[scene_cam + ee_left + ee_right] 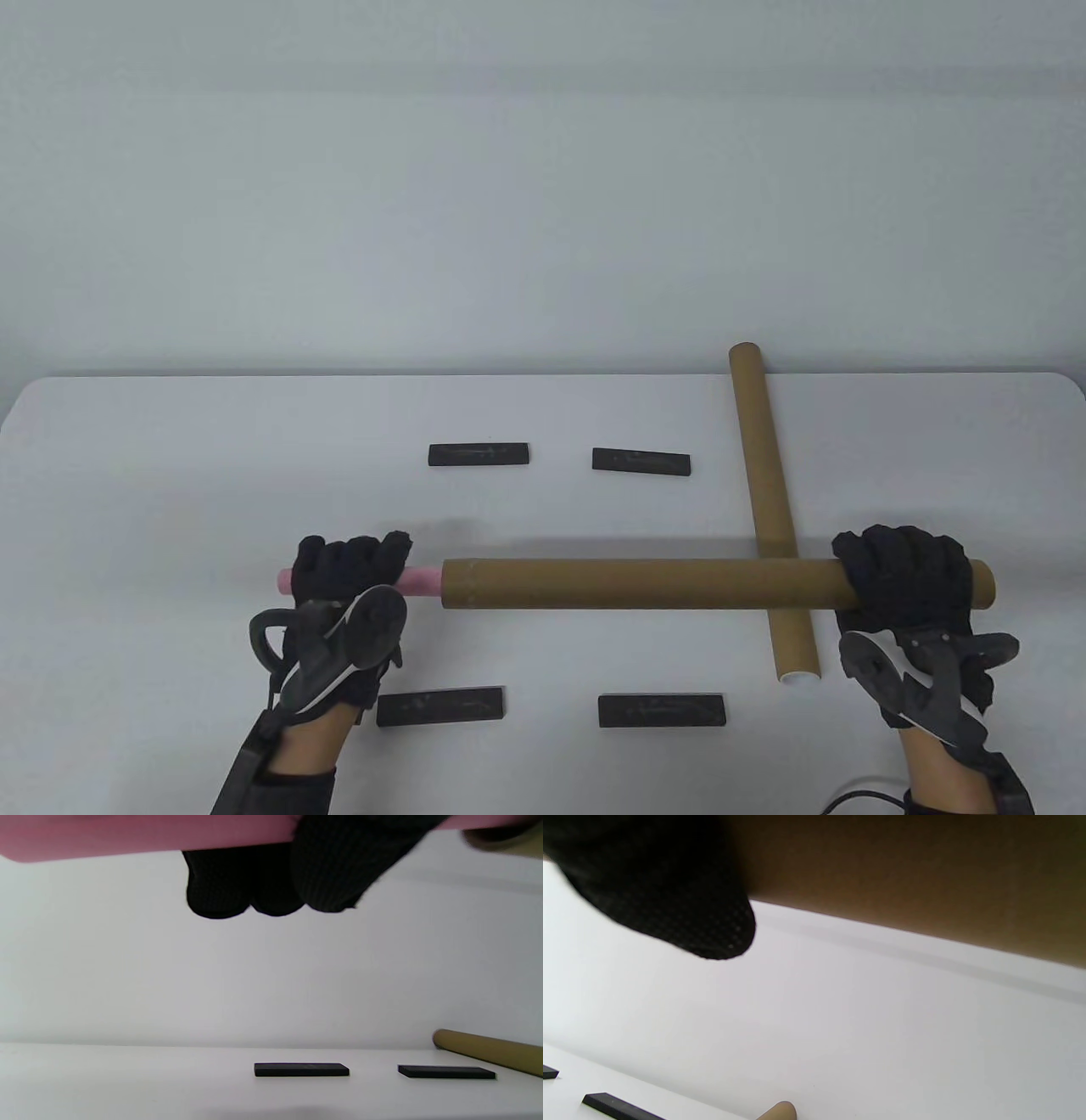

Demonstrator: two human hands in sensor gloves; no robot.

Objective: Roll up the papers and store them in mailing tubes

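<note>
A brown mailing tube (645,583) is held level above the table, running left to right. My right hand (904,577) grips its right end; the tube fills the top of the right wrist view (903,870). A pink rolled paper (420,580) sticks out of the tube's left mouth. My left hand (352,564) grips the roll's free end; it shows in the left wrist view (148,834). A second brown tube (768,475) lies on the table, running away from me, under the held tube.
Several flat black weights lie on the white table (170,475): two at the back (479,454) (640,461), two near the front (441,706) (662,711). A cable (857,798) shows at the bottom right edge.
</note>
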